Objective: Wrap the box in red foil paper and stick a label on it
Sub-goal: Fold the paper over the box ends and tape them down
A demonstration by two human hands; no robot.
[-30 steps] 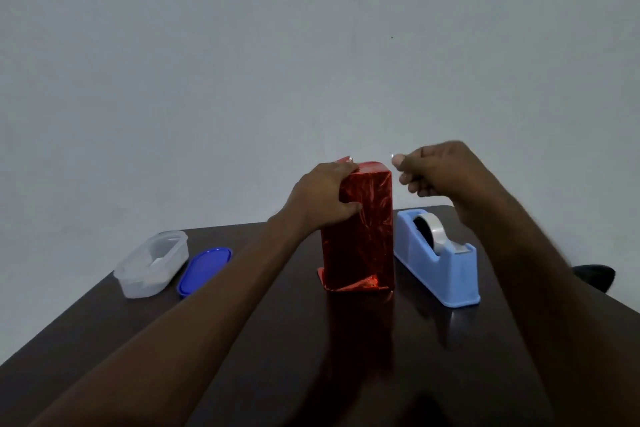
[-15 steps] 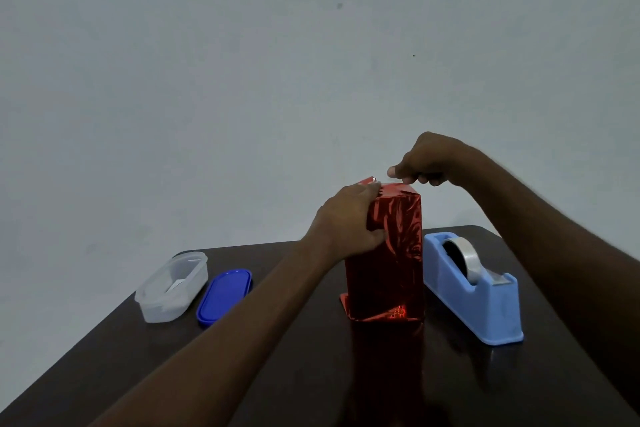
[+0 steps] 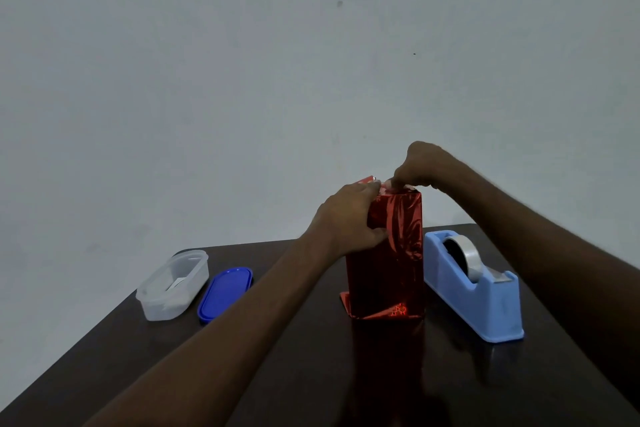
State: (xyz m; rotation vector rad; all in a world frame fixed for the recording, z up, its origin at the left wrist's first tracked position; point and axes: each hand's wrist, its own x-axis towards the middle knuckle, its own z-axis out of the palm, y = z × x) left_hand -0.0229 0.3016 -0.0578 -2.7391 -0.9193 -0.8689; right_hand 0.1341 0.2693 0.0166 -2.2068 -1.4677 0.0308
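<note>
Tub (image 3: 173, 284): a clear plastic tub stands near the left edge of the dark bench (image 3: 311, 374), open at the top, with something pale inside that is too dim to make out.
Lid (image 3: 225, 294): a blue oval lid lies flat just beside the tub, on its right, apart from it by a narrow strip of bench.
Left hand (image 3: 346, 218): it grips the upper left part of the box, thumb curled across the near face and fingers wrapped over the top left corner, pressing the foil against the box.
Box (image 3: 389, 263): a tall box covered in red foil paper stands upright around the middle of the bench, toward the far edge. A small flap of foil juts out at its bottom left corner, and a bit of foil sticks up behind the left hand at the top.
Right hand (image 3: 417, 166): it hovers over the top of the box with fingers curled downward, pinching at the top edge; a small shiny piece shows at the fingertips, too small to name with certainty.
Tape holder (image 3: 474, 288): a light blue tape holder with a roll of clear tape sits just right of the box, near the right edge of the bench, its cutter end pointing toward the near side.
Wall (image 3: 242, 80): plain pale grey behind the bench.
</note>
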